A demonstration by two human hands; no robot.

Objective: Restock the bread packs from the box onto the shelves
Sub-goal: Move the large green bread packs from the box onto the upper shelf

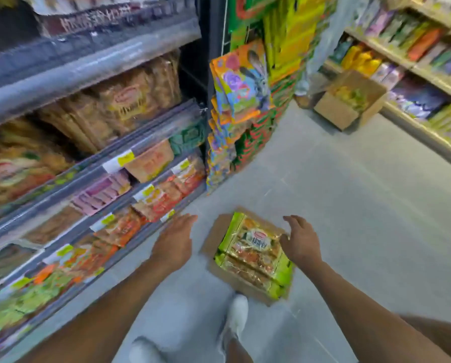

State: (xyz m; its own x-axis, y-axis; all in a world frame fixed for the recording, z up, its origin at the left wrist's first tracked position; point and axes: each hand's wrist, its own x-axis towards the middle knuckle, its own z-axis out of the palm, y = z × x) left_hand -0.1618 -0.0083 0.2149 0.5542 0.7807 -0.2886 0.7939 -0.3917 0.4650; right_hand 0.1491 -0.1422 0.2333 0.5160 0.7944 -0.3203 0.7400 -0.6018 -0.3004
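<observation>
A cardboard box (210, 243) lies on the grey floor in front of my feet. It holds green-edged bread packs (255, 254) with clear fronts. My left hand (174, 241) hovers to the left of the box, fingers straight and empty. My right hand (301, 242) hangs over the box's right edge, fingers loosely spread, holding nothing; whether it touches the top pack is unclear. Shelves (151, 132) on the left carry bread and snack packs in several tiers.
A rack of colourful hanging packets (242, 85) stands at the shelf end. Another open cardboard box (347, 100) sits on the floor by the right-hand shelves (412, 64). My white shoes (237, 313) stand just behind the bread box. Grey floor stretches between the shelves.
</observation>
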